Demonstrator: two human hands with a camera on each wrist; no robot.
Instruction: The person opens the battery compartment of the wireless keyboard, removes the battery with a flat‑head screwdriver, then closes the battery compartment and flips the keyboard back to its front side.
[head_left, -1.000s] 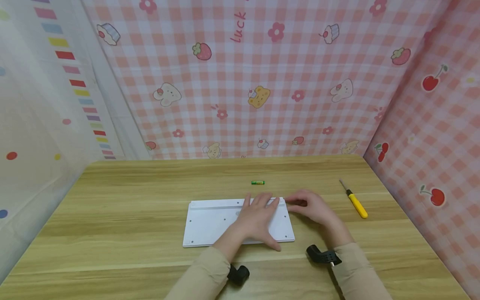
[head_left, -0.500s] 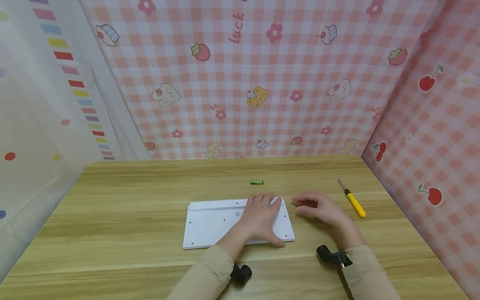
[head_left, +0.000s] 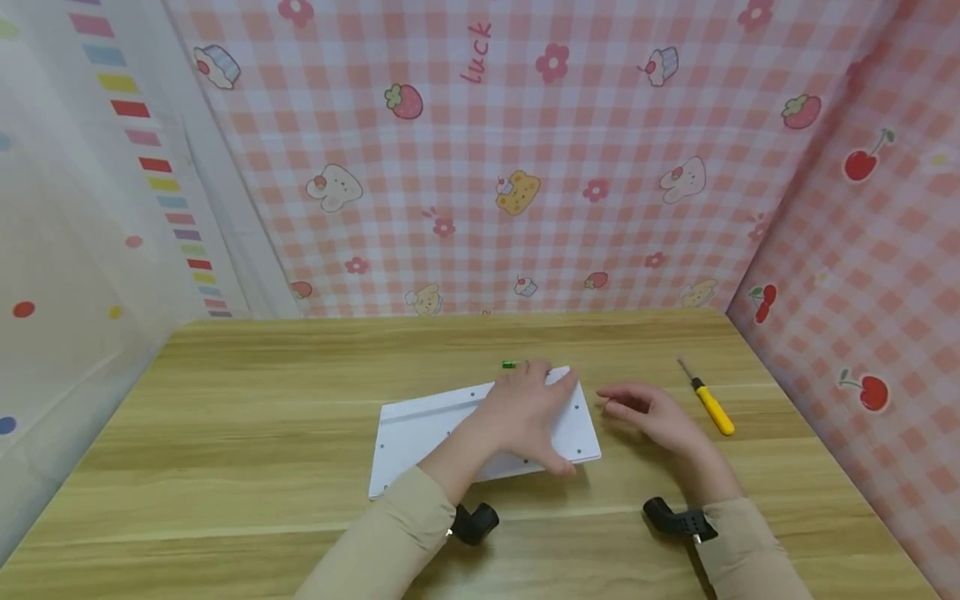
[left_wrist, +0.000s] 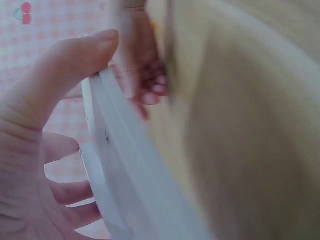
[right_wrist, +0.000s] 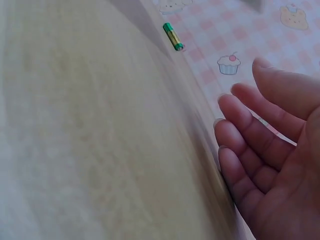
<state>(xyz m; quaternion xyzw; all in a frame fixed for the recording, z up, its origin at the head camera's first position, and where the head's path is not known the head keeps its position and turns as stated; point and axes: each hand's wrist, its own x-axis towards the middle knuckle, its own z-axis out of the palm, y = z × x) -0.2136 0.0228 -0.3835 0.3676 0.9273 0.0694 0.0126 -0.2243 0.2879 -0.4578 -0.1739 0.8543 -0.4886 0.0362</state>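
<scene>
A white keyboard (head_left: 420, 429) lies underside up, with small screws dotted over its back. My left hand (head_left: 521, 408) spans its right part, thumb on the near long edge and fingers over the far one. That right end is raised, and the board slants, its left end lower near the table. In the left wrist view the thumb and fingers hold the keyboard (left_wrist: 125, 145) by opposite edges. My right hand (head_left: 656, 415) hovers just right of the board, fingers loosely curled. Nothing is in its palm in the right wrist view.
Behind the left hand a green battery (head_left: 508, 364) lies on the wooden table (head_left: 262, 375), partly covered by that hand. A yellow-handled screwdriver (head_left: 712, 407) rests at the right. A pink checked cloth (head_left: 450, 150) hangs along the back.
My left hand now lifts the keyboard's right end, which has swung up and away from me. My right hand has drawn back to the right, off the board's edge.
</scene>
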